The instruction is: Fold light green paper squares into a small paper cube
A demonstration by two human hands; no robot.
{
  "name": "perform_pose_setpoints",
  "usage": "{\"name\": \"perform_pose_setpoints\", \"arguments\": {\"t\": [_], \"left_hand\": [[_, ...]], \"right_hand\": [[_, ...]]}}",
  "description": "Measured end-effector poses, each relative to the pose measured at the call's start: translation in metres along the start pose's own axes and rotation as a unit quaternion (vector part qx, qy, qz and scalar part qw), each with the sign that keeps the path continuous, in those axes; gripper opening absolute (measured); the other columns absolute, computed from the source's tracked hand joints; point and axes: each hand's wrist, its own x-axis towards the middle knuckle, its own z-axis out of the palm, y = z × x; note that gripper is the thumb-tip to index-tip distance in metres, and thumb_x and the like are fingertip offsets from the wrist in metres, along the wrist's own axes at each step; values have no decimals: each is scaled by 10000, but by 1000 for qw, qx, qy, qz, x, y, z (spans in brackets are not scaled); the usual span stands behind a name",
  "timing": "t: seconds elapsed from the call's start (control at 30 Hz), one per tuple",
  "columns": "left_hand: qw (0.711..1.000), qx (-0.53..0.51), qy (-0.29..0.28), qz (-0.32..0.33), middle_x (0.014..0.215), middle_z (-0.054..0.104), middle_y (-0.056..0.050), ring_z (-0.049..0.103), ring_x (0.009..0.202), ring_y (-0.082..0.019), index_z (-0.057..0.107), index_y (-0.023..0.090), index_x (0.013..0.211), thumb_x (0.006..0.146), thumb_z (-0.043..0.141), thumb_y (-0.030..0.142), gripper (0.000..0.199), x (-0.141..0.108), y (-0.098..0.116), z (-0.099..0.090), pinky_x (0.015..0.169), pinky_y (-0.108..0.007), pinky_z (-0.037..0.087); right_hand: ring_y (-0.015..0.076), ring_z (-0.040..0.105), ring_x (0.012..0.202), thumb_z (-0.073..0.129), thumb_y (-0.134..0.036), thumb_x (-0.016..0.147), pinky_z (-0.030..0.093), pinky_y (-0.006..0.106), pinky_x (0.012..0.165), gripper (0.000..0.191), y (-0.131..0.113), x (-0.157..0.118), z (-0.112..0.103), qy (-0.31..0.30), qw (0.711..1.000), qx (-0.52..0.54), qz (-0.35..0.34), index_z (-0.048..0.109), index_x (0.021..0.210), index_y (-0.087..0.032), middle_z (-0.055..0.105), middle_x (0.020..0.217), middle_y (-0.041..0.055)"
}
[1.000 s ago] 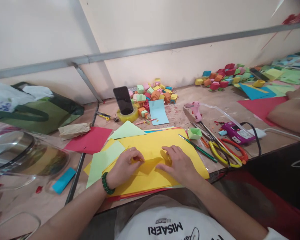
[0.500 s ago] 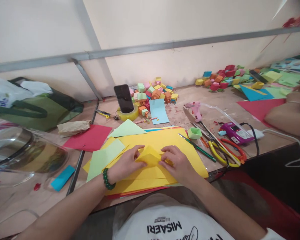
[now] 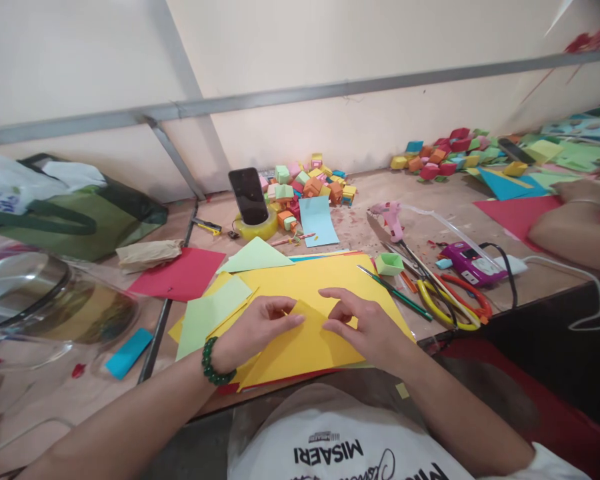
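Note:
My left hand (image 3: 263, 327), above a green bead bracelet (image 3: 214, 361), pinches a small yellow paper piece (image 3: 303, 312) between thumb and fingers. That piece blends into the large yellow sheets (image 3: 330, 270) lying beneath both hands. To its right is my right hand (image 3: 363, 323), its thumb and index finger apart, with nothing seen between them. Pale green papers (image 3: 213, 308) lie at the left edge of the yellow stack. An open green paper box (image 3: 389, 265) stands by the stack's upper right corner, near a green pen (image 3: 403, 298).
Scissors (image 3: 443, 307), a pink glue gun (image 3: 394, 220) and a purple device (image 3: 473, 263) lie to the right. Behind are a phone (image 3: 249, 195) on a tape roll and many paper cubes (image 3: 313, 187). A glass jar (image 3: 90, 303) stands left. Another person's arm (image 3: 575, 230) rests at far right.
My right hand has let go of the yellow piece and opened slightly. The piece now sits lower and flatter in my left hand. A small pale scrap has appeared below the table edge.

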Motion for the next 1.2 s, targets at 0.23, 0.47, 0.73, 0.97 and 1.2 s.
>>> {"name": "perform_pose_setpoints", "arguments": {"t": [0.23, 0.47, 0.73, 0.97, 1.2], "left_hand": [[1000, -10, 17, -24, 543, 343, 50, 271, 544, -79, 484, 155, 554, 722, 621, 485, 395, 0, -2, 0, 481, -212, 242], [999, 6, 29, -21, 522, 304, 53, 244, 524, -75, 474, 154, 529, 721, 611, 474, 397, 1, -5, 0, 467, -223, 197], [999, 28, 38, -14, 521, 305, 50, 252, 521, -74, 466, 154, 534, 739, 587, 491, 412, 5, -9, -5, 459, -218, 203], [985, 153, 80, 23, 506, 380, 47, 350, 505, -86, 517, 156, 552, 792, 557, 419, 358, 25, -28, -7, 466, -210, 280], [862, 485, 97, 111, 982, 638, -96, 584, 924, -242, 601, 162, 1113, 807, 598, 237, 315, 35, -25, -6, 716, -316, 478]], "right_hand": [[123, 629, 658, 614, -227, 808, 511, 250, 680, 404, -9, -1, 1, 14, 1000, -19, -9, 535, 1204, -211, 678, 743, -21], [124, 631, 648, 589, -213, 823, 507, 244, 661, 381, -7, 5, 9, 22, 1000, 0, -13, 542, 1201, -235, 677, 715, -28], [133, 640, 665, 543, -182, 835, 498, 252, 668, 351, -13, 10, 8, 24, 999, -23, -17, 540, 1184, -214, 693, 743, -8], [148, 629, 672, 479, -136, 861, 477, 256, 644, 379, -4, 22, 19, 20, 995, -97, -10, 493, 1235, -196, 677, 758, 7], [181, 632, 733, 417, -57, 865, 467, 271, 663, 426, 6, 32, 38, -17, 966, -256, 14, 434, 1284, -136, 665, 818, 69]]}}
